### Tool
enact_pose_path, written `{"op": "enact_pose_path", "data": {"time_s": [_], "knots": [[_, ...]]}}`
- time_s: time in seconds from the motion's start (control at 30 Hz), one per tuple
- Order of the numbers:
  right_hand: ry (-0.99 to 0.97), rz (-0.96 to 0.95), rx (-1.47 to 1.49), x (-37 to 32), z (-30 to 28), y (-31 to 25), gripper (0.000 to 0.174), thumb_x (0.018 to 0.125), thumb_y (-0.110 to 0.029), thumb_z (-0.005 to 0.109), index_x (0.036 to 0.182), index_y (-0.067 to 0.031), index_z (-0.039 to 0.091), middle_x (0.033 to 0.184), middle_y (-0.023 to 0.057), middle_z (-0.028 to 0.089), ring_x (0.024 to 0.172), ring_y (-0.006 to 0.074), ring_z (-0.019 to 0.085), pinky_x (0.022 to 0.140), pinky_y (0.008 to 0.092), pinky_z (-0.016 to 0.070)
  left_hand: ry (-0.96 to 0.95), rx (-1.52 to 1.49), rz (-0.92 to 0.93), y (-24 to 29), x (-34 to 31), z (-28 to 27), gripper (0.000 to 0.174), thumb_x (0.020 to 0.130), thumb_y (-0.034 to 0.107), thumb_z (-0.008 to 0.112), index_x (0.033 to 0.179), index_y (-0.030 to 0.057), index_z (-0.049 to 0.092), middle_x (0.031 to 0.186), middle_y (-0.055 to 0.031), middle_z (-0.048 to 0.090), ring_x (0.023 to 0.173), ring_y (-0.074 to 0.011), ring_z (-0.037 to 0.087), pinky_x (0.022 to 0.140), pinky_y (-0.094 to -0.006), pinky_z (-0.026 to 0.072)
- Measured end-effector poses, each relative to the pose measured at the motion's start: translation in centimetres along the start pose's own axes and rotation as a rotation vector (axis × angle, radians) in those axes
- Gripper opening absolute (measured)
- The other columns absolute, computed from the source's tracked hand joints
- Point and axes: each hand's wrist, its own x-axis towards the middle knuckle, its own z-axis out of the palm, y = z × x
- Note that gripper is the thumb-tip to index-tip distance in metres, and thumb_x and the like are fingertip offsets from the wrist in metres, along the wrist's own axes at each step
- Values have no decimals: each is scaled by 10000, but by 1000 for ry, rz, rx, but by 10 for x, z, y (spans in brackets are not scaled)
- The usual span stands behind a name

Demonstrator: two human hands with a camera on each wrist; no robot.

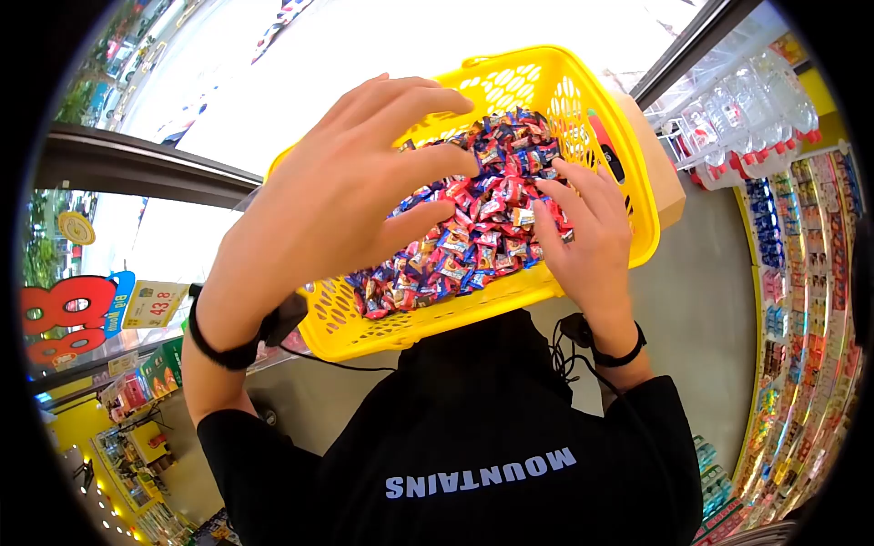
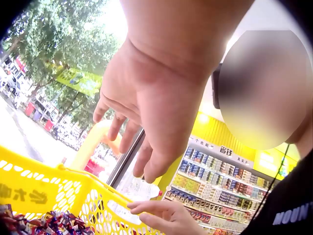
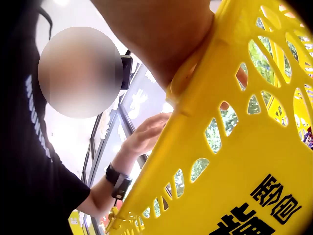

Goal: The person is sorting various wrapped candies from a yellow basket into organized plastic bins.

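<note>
A yellow plastic basket (image 1: 414, 332) with perforated sides holds a heap of small wrapped candies (image 1: 478, 218) in red, blue and purple. Above the basket's left part hovers my left hand (image 1: 350, 177), its fingers spread and gently bent, nothing between them. My right hand (image 1: 590, 227) reaches over the near right rim, fingertips right at the candies along that side, fingers loosely bent. In the left wrist view, the left hand (image 2: 156, 103) hangs with fingers pointing down. The basket wall (image 3: 195, 196) hides most of the right hand in the right wrist view.
A cardboard box (image 1: 669, 187) sits beside the basket's right end. Bottled drinks (image 1: 746, 109) stand at the upper right, above stocked shelves (image 1: 806, 300). Window frames (image 1: 146, 173) run along the left, with a price sign (image 1: 150, 305) below. Black cables trail from both wrists.
</note>
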Motion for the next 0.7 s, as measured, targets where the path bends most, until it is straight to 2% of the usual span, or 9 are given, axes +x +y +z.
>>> {"op": "enact_pose_path", "data": {"time_s": [0.1,0.17,0.27,0.37,0.5,0.53,0.7], "knots": [[31,20,1,-3,2,-1,237,849,-112,835,1073,-73,769,1247,133,742,1167,354,689,1117,528,502,-147,-121,111,-20,27,55,267,841,194,855,1091,132,786,1476,-128,613,1403,-396,547,1207,-518,426],[13,28,14,-4,3,0,225,871,-136,814,1079,-70,760,1251,142,737,1181,355,683,1123,543,496,-363,-130,125,-24,27,89,211,832,245,871,1016,154,822,1445,-119,625,1441,-374,511,1245,-514,386],[-19,23,6,-6,3,-2,214,891,-158,790,1079,-64,749,1256,159,731,1210,364,669,1137,565,483,-550,-93,182,-26,14,130,210,796,314,899,955,187,844,1445,-123,615,1488,-369,464,1282,-529,343],[-11,23,11,-8,6,-1,218,888,-158,790,1074,-55,745,1254,164,728,1211,375,665,1137,577,481,-568,-75,157,-24,-4,161,248,754,358,912,938,205,846,1484,-136,588,1516,-382,427,1303,-551,314],[-32,36,23,-9,7,-1,221,880,-154,792,1066,-47,740,1267,172,720,1216,377,662,1134,584,481,-618,37,151,-13,-6,167,277,708,363,917,929,209,854,1478,-147,585,1535,-382,404,1329,-570,249],[-29,39,24,-9,7,-1,220,879,-153,793,1064,-46,740,1266,173,719,1215,376,662,1134,583,481,-594,90,167,-11,-7,170,256,710,319,885,925,185,853,1448,-146,603,1535,-369,411,1333,-576,231],[-39,41,26,-8,7,-2,217,877,-156,798,1050,-41,738,1256,176,713,1208,374,661,1136,579,478,-455,219,170,-3,-25,183,260,671,255,811,875,94,826,1406,-146,629,1508,-341,458,1318,-570,264]]}}
